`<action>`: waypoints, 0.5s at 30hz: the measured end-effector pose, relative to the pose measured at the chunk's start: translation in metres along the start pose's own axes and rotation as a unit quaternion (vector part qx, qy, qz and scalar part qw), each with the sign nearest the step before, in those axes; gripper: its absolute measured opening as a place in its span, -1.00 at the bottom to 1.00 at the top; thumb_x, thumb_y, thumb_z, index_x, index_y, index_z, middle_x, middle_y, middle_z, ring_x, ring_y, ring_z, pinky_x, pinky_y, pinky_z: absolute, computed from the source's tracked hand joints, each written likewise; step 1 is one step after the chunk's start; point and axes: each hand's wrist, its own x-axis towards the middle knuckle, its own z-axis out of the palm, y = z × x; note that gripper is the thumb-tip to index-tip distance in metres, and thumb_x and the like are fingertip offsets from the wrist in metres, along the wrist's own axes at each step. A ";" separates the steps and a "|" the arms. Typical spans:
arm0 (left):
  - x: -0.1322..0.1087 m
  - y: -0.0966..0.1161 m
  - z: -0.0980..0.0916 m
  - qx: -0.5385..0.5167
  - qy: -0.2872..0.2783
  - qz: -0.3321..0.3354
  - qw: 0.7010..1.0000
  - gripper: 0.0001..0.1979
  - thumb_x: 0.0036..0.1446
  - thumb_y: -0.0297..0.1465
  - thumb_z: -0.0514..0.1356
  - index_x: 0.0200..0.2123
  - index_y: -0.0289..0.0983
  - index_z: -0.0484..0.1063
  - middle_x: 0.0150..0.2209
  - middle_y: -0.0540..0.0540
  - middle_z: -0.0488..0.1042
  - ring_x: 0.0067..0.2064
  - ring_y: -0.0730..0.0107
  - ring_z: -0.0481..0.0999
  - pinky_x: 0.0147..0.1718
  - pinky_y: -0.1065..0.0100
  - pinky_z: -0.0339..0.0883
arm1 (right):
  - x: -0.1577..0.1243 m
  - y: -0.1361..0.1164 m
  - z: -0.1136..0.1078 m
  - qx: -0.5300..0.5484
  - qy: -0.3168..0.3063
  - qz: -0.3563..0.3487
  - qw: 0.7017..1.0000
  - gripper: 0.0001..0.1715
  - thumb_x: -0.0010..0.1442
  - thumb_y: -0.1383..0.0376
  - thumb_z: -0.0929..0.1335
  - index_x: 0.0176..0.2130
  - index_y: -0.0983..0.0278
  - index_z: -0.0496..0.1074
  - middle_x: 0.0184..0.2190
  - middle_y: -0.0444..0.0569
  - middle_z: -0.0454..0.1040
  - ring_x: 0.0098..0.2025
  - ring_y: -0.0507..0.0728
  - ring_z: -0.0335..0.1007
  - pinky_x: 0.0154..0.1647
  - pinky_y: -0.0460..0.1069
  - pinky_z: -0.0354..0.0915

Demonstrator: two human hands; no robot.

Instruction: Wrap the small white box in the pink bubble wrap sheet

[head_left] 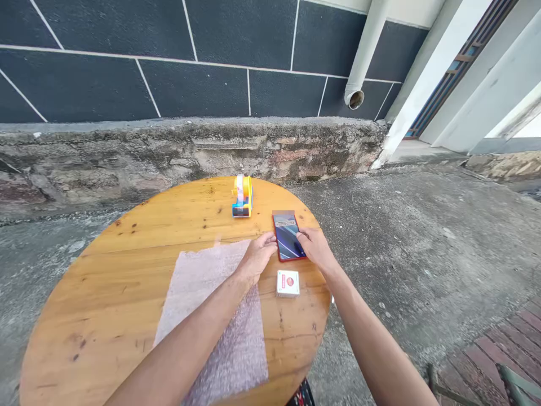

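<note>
A smartphone [288, 237] with a red edge lies face up near the right rim of the round wooden table, its screen lit. My right hand [316, 248] grips its right edge, thumb over the screen side and the other fingers mostly hidden. At the phone's left edge is my left hand [257, 256], fingers stretched out and partly apart; contact with the phone is hard to make out. Just below the phone sits a small white box [288, 283] with red print. Under my left forearm a sheet of bubble wrap [200, 282] is spread flat.
A yellow and blue tape dispenser [243, 197] with a roll of tape stands toward the far side of the wooden table [114, 270]. Behind the table runs a low stone ledge [147, 158] below a dark tiled wall. A white drainpipe [363, 56] comes down at the right.
</note>
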 end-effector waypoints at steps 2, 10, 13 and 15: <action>-0.001 0.001 0.001 0.003 -0.002 0.004 1.000 -0.63 -0.15 -0.57 0.18 -0.19 -0.31 0.52 -0.14 -0.13 0.57 -0.02 0.22 0.48 0.08 0.23 0.24 | -0.001 0.001 0.001 -0.007 0.003 -0.004 1.000 -0.73 0.21 0.28 0.22 -0.31 0.28 0.49 -0.32 -0.02 0.52 -0.25 0.12 0.38 -0.19 -0.04 0.22; -0.002 0.007 0.000 0.020 0.018 -0.035 0.999 -0.55 -0.15 -0.58 0.15 -0.10 -0.30 0.48 -0.05 -0.15 0.52 0.00 0.22 0.46 0.11 0.21 0.22 | -0.005 0.004 0.002 -0.035 0.012 -0.014 0.999 -0.71 0.24 0.28 0.22 -0.17 0.26 0.48 -0.21 0.02 0.51 -0.13 0.17 0.39 -0.08 0.01 0.25; -0.002 0.010 0.000 0.019 0.000 -0.034 0.999 -0.54 -0.14 -0.57 0.14 -0.10 -0.29 0.48 -0.04 -0.13 0.52 0.01 0.23 0.45 0.12 0.20 0.21 | -0.007 0.004 0.003 -0.041 0.024 -0.013 0.999 -0.67 0.24 0.28 0.21 -0.08 0.26 0.46 -0.13 0.04 0.49 -0.07 0.17 0.39 -0.03 0.02 0.25; -0.003 0.012 0.000 0.023 -0.022 -0.027 0.999 -0.55 -0.12 -0.56 0.13 -0.08 -0.29 0.48 -0.04 -0.13 0.52 0.01 0.23 0.45 0.13 0.19 0.20 | -0.007 0.005 0.003 -0.038 0.025 -0.010 0.999 -0.64 0.25 0.27 0.21 -0.04 0.25 0.45 -0.10 0.06 0.48 -0.05 0.18 0.39 -0.01 0.04 0.25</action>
